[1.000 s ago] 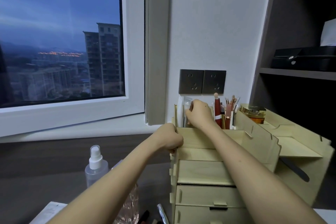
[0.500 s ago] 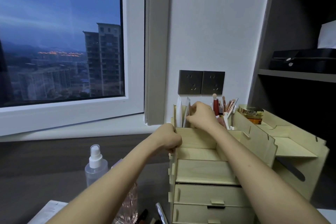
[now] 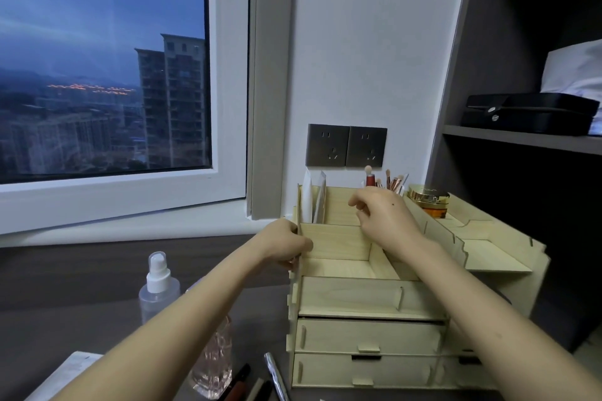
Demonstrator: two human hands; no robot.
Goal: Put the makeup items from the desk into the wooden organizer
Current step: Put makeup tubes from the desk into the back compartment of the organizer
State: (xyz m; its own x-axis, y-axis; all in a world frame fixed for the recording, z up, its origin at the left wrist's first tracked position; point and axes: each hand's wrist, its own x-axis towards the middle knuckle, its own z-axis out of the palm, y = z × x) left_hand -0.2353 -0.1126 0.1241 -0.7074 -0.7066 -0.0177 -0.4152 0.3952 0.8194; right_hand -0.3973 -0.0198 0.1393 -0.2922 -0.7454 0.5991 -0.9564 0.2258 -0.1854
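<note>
On the dark worktop [image 3: 65, 286] stood the pale wooden drawer organizer [image 3: 368, 335]. The left hand [image 3: 286, 246] had its grip curled round the organizer's left side wall. The right hand [image 3: 382, 218] hovered over the top rear compartments, its grip loosely curled and holding nothing. A clear plastic spray bottle [image 3: 159, 286] stood on the worktop, left of the organizer. Two white sachets [image 3: 309, 198] stood upright in the rear left compartment, just left of the right hand's fingers.
</note>
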